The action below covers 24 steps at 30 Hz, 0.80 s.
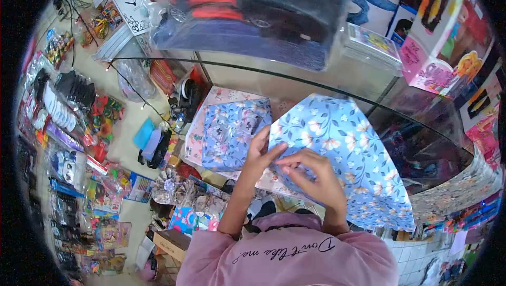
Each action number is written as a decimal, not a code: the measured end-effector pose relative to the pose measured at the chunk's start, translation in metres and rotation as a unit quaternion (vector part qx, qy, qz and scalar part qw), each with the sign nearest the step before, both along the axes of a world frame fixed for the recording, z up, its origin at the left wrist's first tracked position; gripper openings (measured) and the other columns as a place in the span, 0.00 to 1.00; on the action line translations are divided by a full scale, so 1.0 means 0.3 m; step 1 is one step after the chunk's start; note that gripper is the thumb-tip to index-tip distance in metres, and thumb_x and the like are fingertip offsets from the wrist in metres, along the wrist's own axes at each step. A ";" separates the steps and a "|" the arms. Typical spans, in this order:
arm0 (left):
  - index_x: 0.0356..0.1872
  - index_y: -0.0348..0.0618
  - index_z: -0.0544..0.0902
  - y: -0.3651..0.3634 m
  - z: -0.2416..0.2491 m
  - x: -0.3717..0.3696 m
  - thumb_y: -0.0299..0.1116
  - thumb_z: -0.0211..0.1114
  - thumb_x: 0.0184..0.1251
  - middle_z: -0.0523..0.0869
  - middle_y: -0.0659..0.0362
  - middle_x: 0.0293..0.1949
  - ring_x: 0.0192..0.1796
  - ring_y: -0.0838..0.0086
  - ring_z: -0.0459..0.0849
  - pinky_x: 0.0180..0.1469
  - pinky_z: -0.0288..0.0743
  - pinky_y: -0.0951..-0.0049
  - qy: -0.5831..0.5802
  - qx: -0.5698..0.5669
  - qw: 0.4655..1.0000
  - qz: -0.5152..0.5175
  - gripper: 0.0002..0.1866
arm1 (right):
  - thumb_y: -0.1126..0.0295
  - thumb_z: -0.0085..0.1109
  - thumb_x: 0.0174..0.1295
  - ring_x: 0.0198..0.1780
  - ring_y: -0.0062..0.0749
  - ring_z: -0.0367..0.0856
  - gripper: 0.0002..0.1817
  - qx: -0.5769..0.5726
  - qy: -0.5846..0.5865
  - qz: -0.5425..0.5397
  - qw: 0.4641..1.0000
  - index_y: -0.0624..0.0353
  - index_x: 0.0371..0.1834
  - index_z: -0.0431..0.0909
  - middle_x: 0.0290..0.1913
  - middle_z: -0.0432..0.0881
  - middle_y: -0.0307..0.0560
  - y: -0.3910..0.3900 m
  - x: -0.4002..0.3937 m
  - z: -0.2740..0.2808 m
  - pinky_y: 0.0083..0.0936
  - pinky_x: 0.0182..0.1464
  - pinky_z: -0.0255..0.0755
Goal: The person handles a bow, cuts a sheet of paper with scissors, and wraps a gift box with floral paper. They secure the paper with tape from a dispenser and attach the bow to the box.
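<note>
A sheet of blue floral wrapping paper [337, 143] spreads upright and bent in front of me, patterned with cream flowers. My left hand [260, 154] is closed at its left edge, fingers behind the paper and thumb in front. My right hand [314, 177] is in front of the lower left part of the sheet, thumb and fingertips pinched together close to the left thumb. Whatever is between those fingertips is too small to make out. Left of the hands is a box wrapped in matching blue paper [224, 146], with shiny clear plastic on top. Beneath it lies pink floral paper [195, 141].
A glass-topped counter [253, 70] runs across, bearing a large plastic-wrapped toy car package [237, 12]. Stacked books [371, 43] and a pink doll box [437, 59] stand at its right. Packaged goods [87, 154] hang at left. A cardboard box [171, 244] is low at left.
</note>
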<state>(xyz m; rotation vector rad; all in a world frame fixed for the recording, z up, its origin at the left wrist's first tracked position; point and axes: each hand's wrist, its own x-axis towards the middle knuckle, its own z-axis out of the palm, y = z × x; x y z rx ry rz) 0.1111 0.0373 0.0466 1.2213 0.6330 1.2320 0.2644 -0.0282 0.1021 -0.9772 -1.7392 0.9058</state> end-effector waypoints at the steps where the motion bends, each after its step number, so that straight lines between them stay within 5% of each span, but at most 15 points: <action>1: 0.51 0.34 0.73 -0.034 0.006 0.002 0.24 0.64 0.58 0.78 0.61 0.45 0.47 0.81 0.75 0.51 0.68 0.78 -0.007 -0.008 1.000 0.023 0.19 | 0.74 0.59 0.56 0.39 0.38 0.78 0.09 0.000 0.000 0.018 1.000 0.60 0.40 0.79 0.36 0.80 0.48 -0.013 0.008 -0.005 0.29 0.44 0.69; 6: 0.47 0.36 0.75 -0.269 0.008 0.064 0.26 0.63 0.59 0.78 0.63 0.41 0.43 0.82 0.74 0.47 0.67 0.80 -0.015 -0.036 0.981 0.191 0.15 | 0.74 0.57 0.57 0.38 0.42 0.75 0.09 0.017 0.027 0.116 0.993 0.60 0.41 0.78 0.34 0.78 0.48 -0.144 0.060 -0.034 0.31 0.42 0.68; 13: 0.33 0.39 0.74 -0.626 -0.022 0.099 0.36 0.70 0.48 0.74 0.66 0.31 0.35 0.82 0.70 0.38 0.63 0.81 -0.031 -0.025 0.927 0.373 0.17 | 0.74 0.59 0.57 0.44 0.39 0.75 0.14 0.019 0.025 0.281 0.959 0.59 0.47 0.76 0.41 0.78 0.46 -0.413 0.156 -0.069 0.30 0.49 0.67; 17: 0.29 0.41 0.70 -0.816 -0.092 0.023 0.38 0.68 0.44 0.74 0.61 0.33 0.38 0.76 0.71 0.44 0.64 0.76 -0.028 0.007 0.917 0.398 0.17 | 0.72 0.58 0.59 0.45 0.37 0.75 0.14 0.001 0.022 0.385 0.923 0.59 0.49 0.75 0.44 0.76 0.47 -0.529 0.176 -0.096 0.29 0.50 0.67; 21: 0.29 0.40 0.69 -0.968 -0.126 -0.046 0.33 0.61 0.50 0.76 0.58 0.36 0.42 0.73 0.72 0.53 0.63 0.71 0.015 0.070 0.899 0.432 0.11 | 0.66 0.54 0.63 0.55 0.38 0.72 0.15 -0.161 0.029 0.532 0.831 0.59 0.51 0.73 0.49 0.75 0.47 -0.641 0.198 -0.084 0.32 0.57 0.64; 24: 0.29 0.40 0.69 -1.013 -0.158 -0.088 0.31 0.59 0.51 0.77 0.56 0.38 0.46 0.70 0.72 0.57 0.62 0.69 0.093 0.049 0.868 0.486 0.09 | 0.69 0.56 0.62 0.55 0.39 0.72 0.15 -0.126 0.062 0.568 0.811 0.59 0.51 0.73 0.49 0.75 0.48 -0.634 0.247 0.045 0.33 0.57 0.64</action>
